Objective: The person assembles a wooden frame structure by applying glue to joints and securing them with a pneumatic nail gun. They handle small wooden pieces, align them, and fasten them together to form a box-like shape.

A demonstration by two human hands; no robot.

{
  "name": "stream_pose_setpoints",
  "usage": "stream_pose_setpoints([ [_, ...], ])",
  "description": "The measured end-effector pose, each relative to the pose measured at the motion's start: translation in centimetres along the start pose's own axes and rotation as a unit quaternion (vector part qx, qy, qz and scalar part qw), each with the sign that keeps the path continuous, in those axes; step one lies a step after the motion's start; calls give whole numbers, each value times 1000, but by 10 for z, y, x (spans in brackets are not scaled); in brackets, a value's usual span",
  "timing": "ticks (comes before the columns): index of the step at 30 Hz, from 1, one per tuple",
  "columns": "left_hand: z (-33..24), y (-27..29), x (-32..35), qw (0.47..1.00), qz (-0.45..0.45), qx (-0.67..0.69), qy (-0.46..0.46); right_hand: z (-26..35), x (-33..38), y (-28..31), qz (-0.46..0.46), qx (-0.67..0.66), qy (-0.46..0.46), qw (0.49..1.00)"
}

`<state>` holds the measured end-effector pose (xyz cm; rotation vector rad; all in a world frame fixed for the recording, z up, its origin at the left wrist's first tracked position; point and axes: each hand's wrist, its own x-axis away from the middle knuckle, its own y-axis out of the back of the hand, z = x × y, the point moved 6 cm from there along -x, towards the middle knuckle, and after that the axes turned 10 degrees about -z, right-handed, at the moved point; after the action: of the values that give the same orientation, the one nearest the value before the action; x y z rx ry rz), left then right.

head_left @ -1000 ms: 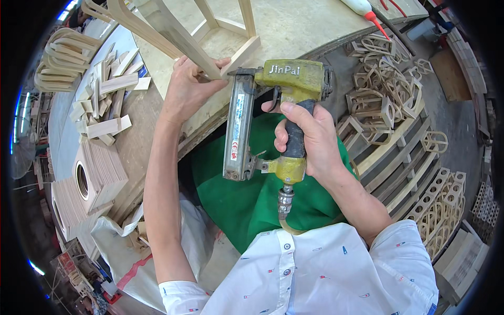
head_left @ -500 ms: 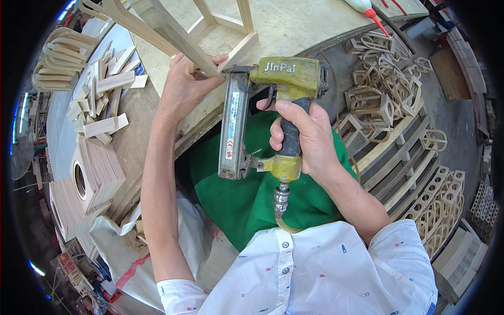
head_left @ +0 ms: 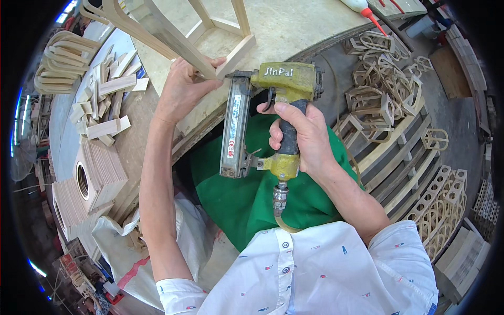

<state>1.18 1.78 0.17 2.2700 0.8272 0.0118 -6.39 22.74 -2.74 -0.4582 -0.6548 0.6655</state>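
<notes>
In my right hand [head_left: 300, 134] is a yellow pneumatic nail gun [head_left: 286, 79], gripped around its black handle, with the forefinger near the trigger. Its long metal magazine [head_left: 234, 126] points down toward my lap, and an air hose fitting [head_left: 281, 197] hangs from the handle's base. The gun's nose is close to the near corner of a pale wooden frame [head_left: 236, 55]; I cannot tell whether they touch. My left hand [head_left: 186, 86] grips that frame at the same corner, thumb on the near side and fingers around the post [head_left: 176, 39]. The frame rests on the workbench [head_left: 283, 26].
Loose wooden strips [head_left: 107, 92] are heaped on the bench at left, beside stacked plywood pieces with round holes [head_left: 100, 176]. A red-tipped white glue bottle [head_left: 362, 9] lies at the far edge. Small wooden frames [head_left: 386, 84] pile up on slats at right. A white sack [head_left: 131, 257] sits lower left.
The nail gun has shifted slightly down and to the left with my right hand. The frame's near corner and my left hand have moved a little left.
</notes>
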Motion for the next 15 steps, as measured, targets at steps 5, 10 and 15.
stream_pose_setpoints([
  [5,-4,0,-3,1000,28,-8,-1,-1,-1,-1,3,3,-4,1000],
  [10,-2,1,-1,1000,17,-9,-8,-3,0,-1,4,3,-8,1000],
  [15,-4,1,0,1000,13,-4,12,-3,0,0,5,-2,-10,1000],
])
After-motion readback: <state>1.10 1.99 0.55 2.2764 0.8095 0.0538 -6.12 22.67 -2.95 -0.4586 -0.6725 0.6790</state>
